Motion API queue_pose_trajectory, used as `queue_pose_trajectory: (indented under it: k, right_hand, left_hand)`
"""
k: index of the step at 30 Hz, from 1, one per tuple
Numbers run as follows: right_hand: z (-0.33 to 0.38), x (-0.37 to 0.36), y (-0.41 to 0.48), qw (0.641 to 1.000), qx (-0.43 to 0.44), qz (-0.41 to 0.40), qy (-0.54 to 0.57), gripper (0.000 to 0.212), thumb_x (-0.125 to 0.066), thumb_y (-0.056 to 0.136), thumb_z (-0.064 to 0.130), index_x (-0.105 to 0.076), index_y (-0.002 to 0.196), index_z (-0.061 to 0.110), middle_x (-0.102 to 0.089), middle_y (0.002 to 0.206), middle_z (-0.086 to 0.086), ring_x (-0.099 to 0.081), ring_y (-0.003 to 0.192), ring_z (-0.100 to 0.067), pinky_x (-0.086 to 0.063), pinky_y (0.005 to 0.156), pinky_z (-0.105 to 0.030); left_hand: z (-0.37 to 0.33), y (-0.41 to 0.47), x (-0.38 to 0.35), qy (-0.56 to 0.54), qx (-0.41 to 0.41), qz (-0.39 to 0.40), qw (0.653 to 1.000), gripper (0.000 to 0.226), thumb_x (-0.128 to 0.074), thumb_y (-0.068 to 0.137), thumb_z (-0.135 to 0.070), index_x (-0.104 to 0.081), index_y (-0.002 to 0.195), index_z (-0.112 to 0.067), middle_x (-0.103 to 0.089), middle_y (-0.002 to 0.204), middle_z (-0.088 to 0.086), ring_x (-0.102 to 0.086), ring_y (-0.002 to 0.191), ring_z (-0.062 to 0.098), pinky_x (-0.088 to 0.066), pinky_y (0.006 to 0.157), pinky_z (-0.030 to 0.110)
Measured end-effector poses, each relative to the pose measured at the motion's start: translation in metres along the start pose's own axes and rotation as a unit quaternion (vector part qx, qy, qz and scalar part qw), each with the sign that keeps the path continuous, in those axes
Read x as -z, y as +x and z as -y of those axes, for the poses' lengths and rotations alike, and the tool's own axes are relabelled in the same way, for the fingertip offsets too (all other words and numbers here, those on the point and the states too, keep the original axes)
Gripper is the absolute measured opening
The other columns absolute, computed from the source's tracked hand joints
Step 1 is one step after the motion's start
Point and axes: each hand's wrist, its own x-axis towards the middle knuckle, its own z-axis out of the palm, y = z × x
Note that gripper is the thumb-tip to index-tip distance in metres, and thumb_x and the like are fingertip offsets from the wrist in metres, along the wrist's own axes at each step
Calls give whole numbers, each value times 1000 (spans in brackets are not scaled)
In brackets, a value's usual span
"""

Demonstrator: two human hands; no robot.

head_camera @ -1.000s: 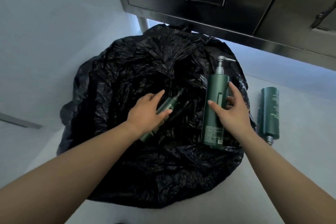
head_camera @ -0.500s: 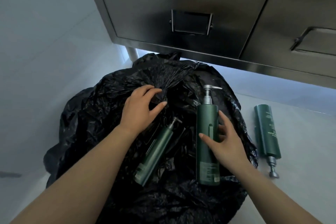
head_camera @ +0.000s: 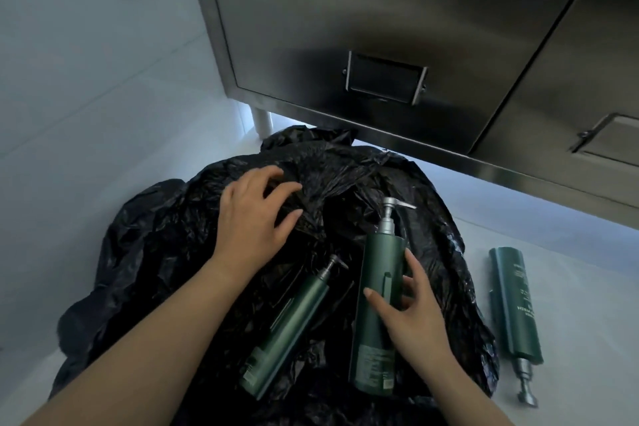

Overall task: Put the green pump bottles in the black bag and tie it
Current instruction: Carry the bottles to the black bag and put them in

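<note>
The right hand (head_camera: 411,318) grips the large pump bottle (head_camera: 378,290) at mid-body, and the bottle lies on the black bag (head_camera: 155,252). A slim pump bottle (head_camera: 290,328) lies on the bag between the hands, and a third bottle (head_camera: 515,304) lies on the floor (head_camera: 570,287) right of the right hand, off the bag. Farther on, the left hand (head_camera: 254,221) curls its fingers into the bag's bunched plastic, with a steel cabinet (head_camera: 380,28) beyond it.

Pale tiled floor (head_camera: 86,107). Steel cabinet (head_camera: 345,10) on a white leg (head_camera: 261,121), recessed handle (head_camera: 385,81); light glows beneath.
</note>
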Motion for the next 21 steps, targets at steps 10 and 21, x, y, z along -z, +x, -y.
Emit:
queue_pose_trajectory:
  k: [10,21]
  right_hand:
    - [4,-28,-3,1000,-14,15,-8,88,-75,77,33,-18,144,46,-46,103,30,-59,85,4,-49,54,-9]
    - [27,-37,0,979,19,104,-174,97,-63,74,63,-10,150,31,-29,153,5,-39,134,-18,-40,107,-38]
  left_hand:
    - [29,-2,-4,3,169,195,966,62,-49,80,-67,-50,129,-30,-69,109,1,-65,96,24,-51,75,39]
    - [54,6,22,7,174,78,982,23,-59,84,-37,-65,102,-24,-70,92,7,-64,86,34,-49,67,38]
